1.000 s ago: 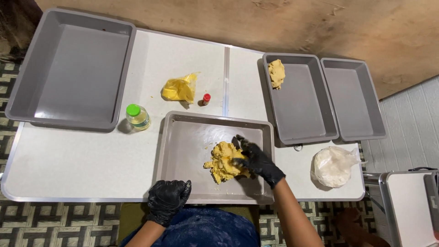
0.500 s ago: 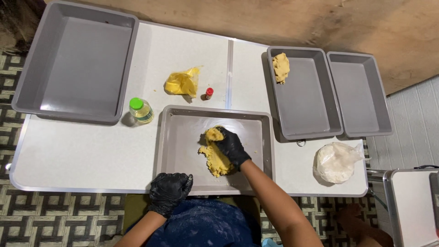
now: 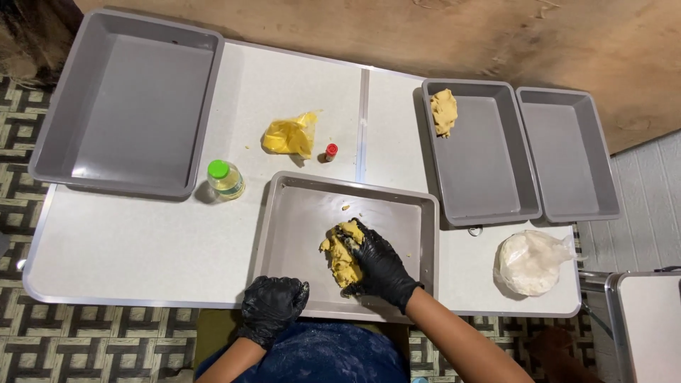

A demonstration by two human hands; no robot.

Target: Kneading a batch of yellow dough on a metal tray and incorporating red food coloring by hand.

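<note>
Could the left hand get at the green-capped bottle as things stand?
Probably yes: the left hand rests empty at the table's near edge, and bare tabletop lies between it and the green-capped bottle, left of the tray.

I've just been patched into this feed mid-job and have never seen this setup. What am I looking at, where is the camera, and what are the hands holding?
There is no machine here: a person works with two hands in black gloves. The single picture comes from a camera on that person's head, looking straight down, so their arms enter from the bottom edge.

The right hand presses on a lump of yellow dough inside a shallow grey tray at the near edge of the white table. The left hand holds nothing and rests at the tray's near left corner.

Around them: a large grey tub at far left, a small bottle with a green cap, a crumpled yellow bag, a small red cap, and two grey tubs at right. The nearer tub has a second dough piece; the other tub looks bare. A white bag lies at near right.
</note>
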